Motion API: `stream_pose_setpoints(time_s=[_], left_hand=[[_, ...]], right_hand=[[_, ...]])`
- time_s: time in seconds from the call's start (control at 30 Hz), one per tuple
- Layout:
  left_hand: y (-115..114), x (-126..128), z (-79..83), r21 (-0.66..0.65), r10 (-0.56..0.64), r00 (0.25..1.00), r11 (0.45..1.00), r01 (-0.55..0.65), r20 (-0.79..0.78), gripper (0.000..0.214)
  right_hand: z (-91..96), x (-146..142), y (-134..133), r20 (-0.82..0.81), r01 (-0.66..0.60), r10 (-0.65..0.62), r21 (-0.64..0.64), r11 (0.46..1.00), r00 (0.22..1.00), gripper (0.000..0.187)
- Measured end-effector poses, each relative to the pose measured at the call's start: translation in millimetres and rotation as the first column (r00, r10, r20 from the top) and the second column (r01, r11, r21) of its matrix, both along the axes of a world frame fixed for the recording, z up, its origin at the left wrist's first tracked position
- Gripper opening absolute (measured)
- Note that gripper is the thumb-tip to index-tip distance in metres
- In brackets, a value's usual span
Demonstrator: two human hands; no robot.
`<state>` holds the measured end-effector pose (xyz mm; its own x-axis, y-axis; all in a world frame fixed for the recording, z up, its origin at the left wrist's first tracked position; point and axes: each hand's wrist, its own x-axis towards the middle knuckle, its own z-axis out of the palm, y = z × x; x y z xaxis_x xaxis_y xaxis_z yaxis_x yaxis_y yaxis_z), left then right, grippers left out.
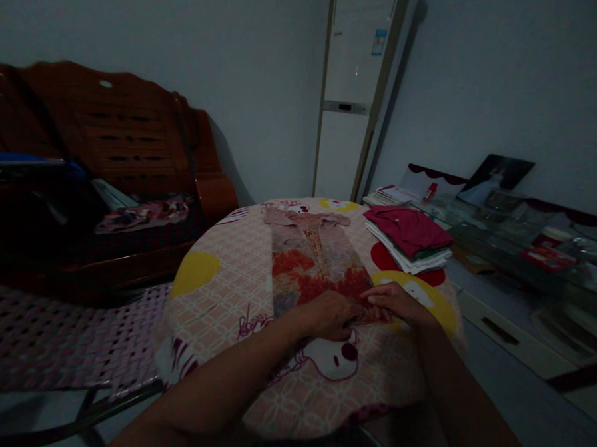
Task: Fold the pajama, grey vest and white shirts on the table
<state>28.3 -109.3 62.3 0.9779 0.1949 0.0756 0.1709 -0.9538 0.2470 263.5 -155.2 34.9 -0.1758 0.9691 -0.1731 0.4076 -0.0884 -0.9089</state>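
A patterned short-sleeved shirt [293, 267], greyish with red-orange areas, lies spread on a round table covered by a printed cloth [231, 267]. Its collar end points away from me and its hem is nearest. My left hand [330, 315] rests at the hem, fingers curled down and closed on the fabric edge. At the lower right corner of the shirt is my right hand [400, 303], index finger reaching left and the other fingers bent over the hem. Both hands nearly touch. The dim light hides the exact finger contact.
Right of the shirt stands a stack of folded clothes [409, 234], dark red on top, white below. A glass-topped cabinet [483, 220] with clutter runs along the right. A wooden sofa [118, 139] and a woven chair [74, 335] are left. Behind stands a tall air conditioner [349, 141].
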Motion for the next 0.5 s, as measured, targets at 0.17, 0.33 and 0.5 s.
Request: stream_pose_setpoints(time_s=[0.17,0.33,0.5], left_hand=[[4,1,-3.6,-0.031,0.037,0.999,0.999,-0.036,0.022,0.017],[22,-28,24.5,-0.204,0.176,0.979,0.967,-0.152,0.104,0.018],[15,-64,39.8,-0.08,0.372,0.926,0.923,-0.377,-0.063,0.032]], right_hand=[[25.7,-24,-10,0.479,-0.202,0.123,0.117,0.972,0.869,0.03],[11.7,-32,-22,0.76,-0.343,-0.019,0.315,0.885,0.65,0.034],[-10.2,-33,-31,0.746,-0.424,-0.149,0.518,0.743,0.649,0.025]])
